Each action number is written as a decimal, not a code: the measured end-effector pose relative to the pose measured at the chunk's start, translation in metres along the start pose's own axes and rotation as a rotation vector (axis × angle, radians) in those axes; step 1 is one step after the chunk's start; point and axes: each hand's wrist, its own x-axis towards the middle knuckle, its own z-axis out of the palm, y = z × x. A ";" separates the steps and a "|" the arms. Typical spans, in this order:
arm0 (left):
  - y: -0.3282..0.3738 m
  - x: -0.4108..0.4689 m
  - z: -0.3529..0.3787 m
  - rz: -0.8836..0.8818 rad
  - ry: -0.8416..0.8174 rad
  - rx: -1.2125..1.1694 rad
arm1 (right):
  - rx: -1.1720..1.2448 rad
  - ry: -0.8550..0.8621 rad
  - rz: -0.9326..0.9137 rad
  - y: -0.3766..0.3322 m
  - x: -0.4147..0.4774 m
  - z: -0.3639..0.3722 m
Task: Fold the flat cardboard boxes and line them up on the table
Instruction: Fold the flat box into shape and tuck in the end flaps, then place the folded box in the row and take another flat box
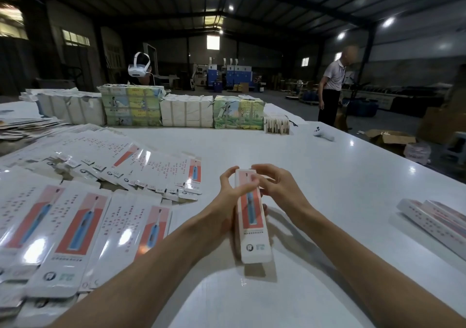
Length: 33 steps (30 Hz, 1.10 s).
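White cardboard, printed with a blue toothbrush on a red panel, makes up the folded box (253, 223) held just above the tabletop (340, 176) in the middle of the view. It is long and narrow, and its far end points away from the person. The left grip (232, 194) grasps the box's upper half, with the thumb across the printed face and the fingers curled round the left side. The right grip (278, 188) grasps the far end, its curled fingers pinching at the top edge.

Flat boxes (75, 216) with the same print lie overlapping on the left of the tabletop. A second fan of them (141, 163) is spread just beyond. Near the right edge, two finished boxes (433, 220) lie side by side, touching. Wrapped bundles (186, 111) stand in a row along the far side, with a white controller (324, 134) lying to their right. Beyond the tabletop's corner a person (332, 87) stands on the warehouse floor.
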 end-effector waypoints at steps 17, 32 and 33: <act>-0.010 0.001 -0.004 -0.152 -0.110 -0.122 | -0.918 -0.117 -0.130 -0.026 -0.055 -0.024; -0.014 -0.004 -0.001 0.048 -0.279 0.234 | -1.481 0.309 0.353 -0.017 -0.172 -0.188; -0.015 -0.004 -0.001 0.050 -0.284 0.239 | -1.497 0.314 0.367 -0.017 -0.177 -0.191</act>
